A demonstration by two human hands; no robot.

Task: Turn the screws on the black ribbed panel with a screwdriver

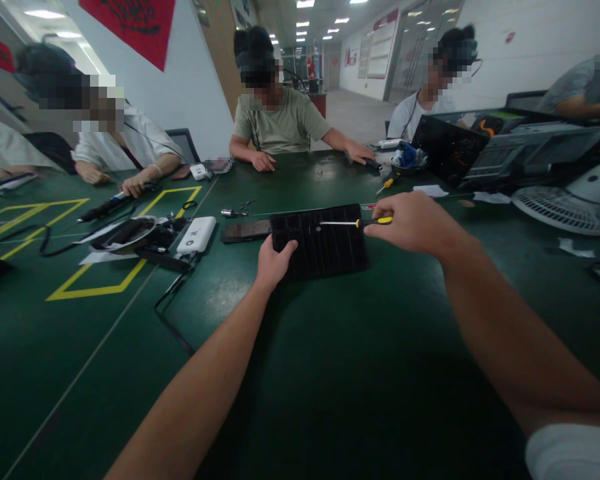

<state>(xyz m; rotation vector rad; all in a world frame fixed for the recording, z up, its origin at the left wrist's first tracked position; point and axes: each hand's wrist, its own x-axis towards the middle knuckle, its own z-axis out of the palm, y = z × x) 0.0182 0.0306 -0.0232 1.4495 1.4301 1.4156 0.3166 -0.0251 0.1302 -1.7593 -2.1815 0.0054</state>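
My left hand (275,261) grips the left edge of a black wallet (330,257), thumb on top. The wallet lies spread open, showing rows of slots and a small silver snap. My right hand (410,223) is closed around the yellow and black handle of a screwdriver (340,223). Its thin metal shaft points left across the wallet, with the tip by the snap; whether it touches is not clear. Left of the wallet lies a flat dark strap-like piece (245,231), partly hidden. Just behind that piece is a small metal cylinder (230,213).
A white power bank (197,235) and a tangled black headset (140,237) with cables lie left on the green table (330,373). A white fan (575,203) and an opened computer case (525,157) stand right. Another screwdriver (386,185) lies farther back. Several people sit around the table.
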